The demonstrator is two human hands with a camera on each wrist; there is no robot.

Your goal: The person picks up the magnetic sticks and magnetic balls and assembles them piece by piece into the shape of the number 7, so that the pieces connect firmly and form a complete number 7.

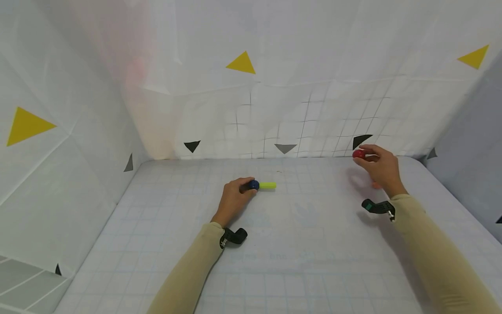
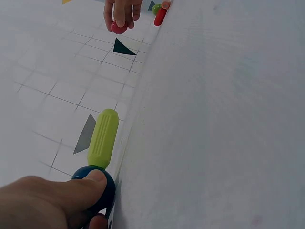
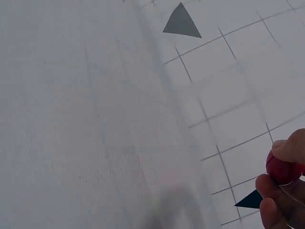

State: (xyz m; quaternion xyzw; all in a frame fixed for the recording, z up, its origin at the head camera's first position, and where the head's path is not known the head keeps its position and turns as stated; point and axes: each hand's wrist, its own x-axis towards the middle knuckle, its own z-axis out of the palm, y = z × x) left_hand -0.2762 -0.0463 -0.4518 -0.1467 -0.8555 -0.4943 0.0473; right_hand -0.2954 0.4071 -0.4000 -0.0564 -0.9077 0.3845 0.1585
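Observation:
My left hand (image 1: 234,194) grips a dark blue ball (image 2: 78,172) low at the table, its thumb across the ball. A ribbed yellow-green stick (image 2: 104,138) meets the ball end-on and points right in the head view (image 1: 268,185). Farther right, my right hand (image 1: 382,168) is raised over the table's far side and pinches a red ball (image 1: 358,153) between thumb and fingers. The right wrist view shows the same red ball (image 3: 282,169) with the thumb on top. Behind the right hand, a red stick (image 2: 160,17) and a green ball (image 2: 157,8) lie close together, mostly hidden in the head view.
The white gridded tabletop (image 1: 290,235) meets a white sheet wall (image 1: 204,109) at the back. Side walls stand at left (image 1: 66,174) and right (image 1: 470,144). Black, grey and yellow triangles mark the walls. Each wrist bears a black strap-on camera (image 1: 235,236).

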